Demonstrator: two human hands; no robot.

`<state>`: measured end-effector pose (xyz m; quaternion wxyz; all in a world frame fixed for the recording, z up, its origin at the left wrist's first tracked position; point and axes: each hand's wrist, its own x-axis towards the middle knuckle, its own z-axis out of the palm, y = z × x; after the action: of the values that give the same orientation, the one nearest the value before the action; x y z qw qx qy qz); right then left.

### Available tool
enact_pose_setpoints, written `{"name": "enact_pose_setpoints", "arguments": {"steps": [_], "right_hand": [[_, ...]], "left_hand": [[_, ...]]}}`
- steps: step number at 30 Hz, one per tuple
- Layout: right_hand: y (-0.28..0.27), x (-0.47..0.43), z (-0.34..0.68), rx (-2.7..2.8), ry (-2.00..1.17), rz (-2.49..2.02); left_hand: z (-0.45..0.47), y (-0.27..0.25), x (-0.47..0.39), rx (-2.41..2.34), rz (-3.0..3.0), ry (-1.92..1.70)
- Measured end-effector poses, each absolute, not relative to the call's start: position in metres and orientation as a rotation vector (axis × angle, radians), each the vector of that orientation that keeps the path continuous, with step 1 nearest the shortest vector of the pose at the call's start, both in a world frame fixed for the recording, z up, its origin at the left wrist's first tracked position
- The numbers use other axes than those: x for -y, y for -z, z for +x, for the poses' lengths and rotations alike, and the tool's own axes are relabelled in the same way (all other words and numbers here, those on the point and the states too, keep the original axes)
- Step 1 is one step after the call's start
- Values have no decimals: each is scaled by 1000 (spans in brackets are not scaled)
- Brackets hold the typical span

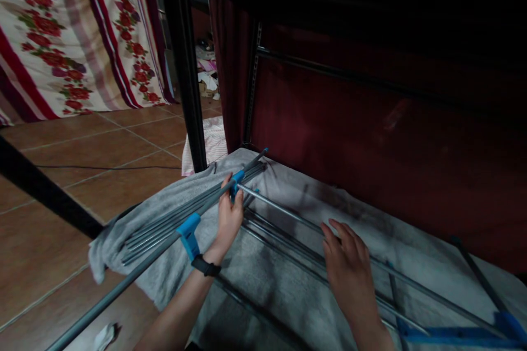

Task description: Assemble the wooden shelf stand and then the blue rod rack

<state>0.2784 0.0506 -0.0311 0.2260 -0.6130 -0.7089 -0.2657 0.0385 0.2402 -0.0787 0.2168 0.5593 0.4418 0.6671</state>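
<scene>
My left hand (230, 211), with a black band on its wrist, grips a blue plastic connector (237, 177) where a thin metal tube (284, 209) meets a thicker grey tube (135, 264). A second blue bracket (189, 235) sits lower on that thicker tube. My right hand (349, 269) lies over the thin tube with its fingers loosely bent and apart; its palm side is hidden. Under the hands, several metal rods (284, 241) run toward a blue plastic bar (444, 335) at the lower right. Another bundle of grey rods (164, 226) rests to the left.
A grey blanket (288, 290) covers the surface below the tubes. Black frame posts (185, 77) rise at the left, before a dark red panel (349, 126). A flowered curtain (74, 33) hangs above the tiled floor (135, 142), where a dark cable (111, 168) runs.
</scene>
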Motion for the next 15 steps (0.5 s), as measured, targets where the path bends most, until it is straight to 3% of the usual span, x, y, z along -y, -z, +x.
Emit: {"name": "enact_pose_setpoints", "arguments": {"steps": [3,9,15], "right_hand": [[53,-37,268,1983,690,-1622],[92,-26,268,1939,313,-1793],[92,-45,300,1709,-138,-1888]], "left_hand": [[36,86,-238,-1166,1467,-1848],[30,111,-230,-1187,1328,-1796],[25,133,-235,-1230,1163,-1771]]}}
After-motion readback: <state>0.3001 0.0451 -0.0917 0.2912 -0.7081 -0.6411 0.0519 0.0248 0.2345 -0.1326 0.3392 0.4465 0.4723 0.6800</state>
